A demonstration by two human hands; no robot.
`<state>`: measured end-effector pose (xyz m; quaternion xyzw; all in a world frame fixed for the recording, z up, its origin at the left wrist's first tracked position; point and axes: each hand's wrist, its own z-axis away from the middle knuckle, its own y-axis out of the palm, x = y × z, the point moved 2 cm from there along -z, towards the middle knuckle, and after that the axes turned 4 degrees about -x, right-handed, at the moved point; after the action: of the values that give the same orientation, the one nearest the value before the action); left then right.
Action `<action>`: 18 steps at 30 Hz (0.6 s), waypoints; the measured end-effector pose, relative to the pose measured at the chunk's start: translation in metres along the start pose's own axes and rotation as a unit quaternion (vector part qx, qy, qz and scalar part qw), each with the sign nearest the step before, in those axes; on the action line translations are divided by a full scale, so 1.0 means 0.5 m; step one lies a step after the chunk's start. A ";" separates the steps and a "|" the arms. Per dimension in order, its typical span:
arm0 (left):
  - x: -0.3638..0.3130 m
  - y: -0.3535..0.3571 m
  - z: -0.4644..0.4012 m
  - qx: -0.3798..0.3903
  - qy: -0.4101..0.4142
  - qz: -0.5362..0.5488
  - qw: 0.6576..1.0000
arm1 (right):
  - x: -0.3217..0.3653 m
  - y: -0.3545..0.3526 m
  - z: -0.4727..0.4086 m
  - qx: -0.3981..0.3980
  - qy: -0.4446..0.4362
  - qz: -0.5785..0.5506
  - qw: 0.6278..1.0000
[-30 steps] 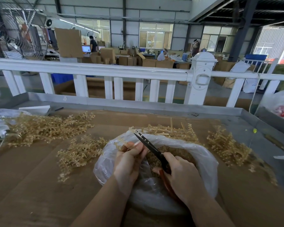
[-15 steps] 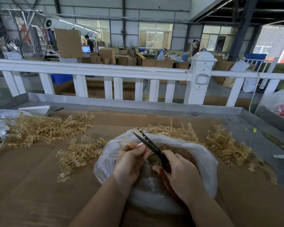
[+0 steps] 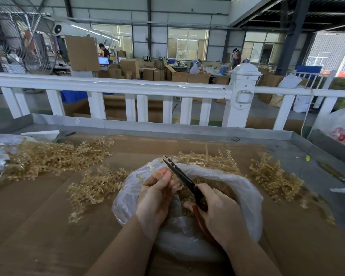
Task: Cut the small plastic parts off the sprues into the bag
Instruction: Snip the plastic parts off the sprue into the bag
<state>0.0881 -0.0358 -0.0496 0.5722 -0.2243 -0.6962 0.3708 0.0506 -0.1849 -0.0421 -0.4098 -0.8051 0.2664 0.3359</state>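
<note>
The scissors gripped in the right hand have black blades and reddish-brown handles. Around that grip, the bag is milky translucent white, holding tan cut parts. Beyond it, the sprues are pale straw-gold — same shade in every heap (no pattern). The cardboard beneath is plain brown; the railing behind — glossy white.

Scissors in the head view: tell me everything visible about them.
The scissors have dark, slim, pointed blades and a red-brown handle that looks like plastic. The right hand grips the handle, hiding most of it. The blades slant up and to the left over the open mouth of the clear plastic bag, their tips slightly parted, running close beside the left hand, which pinches a tan sprue.
</note>
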 end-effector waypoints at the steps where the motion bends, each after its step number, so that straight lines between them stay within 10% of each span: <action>1: 0.001 0.000 0.000 -0.004 -0.001 0.003 1.000 | 0.000 -0.001 0.000 -0.001 0.001 -0.002 1.000; 18: 0.001 0.008 0.020 0.011 0.025 -0.070 0.997 | -0.008 0.003 0.000 0.023 0.021 -0.012 0.999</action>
<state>0.0792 -0.0397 -0.0446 0.6082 -0.1821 -0.7031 0.3203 0.0527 -0.1874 -0.0446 -0.3983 -0.7961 0.2721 0.3653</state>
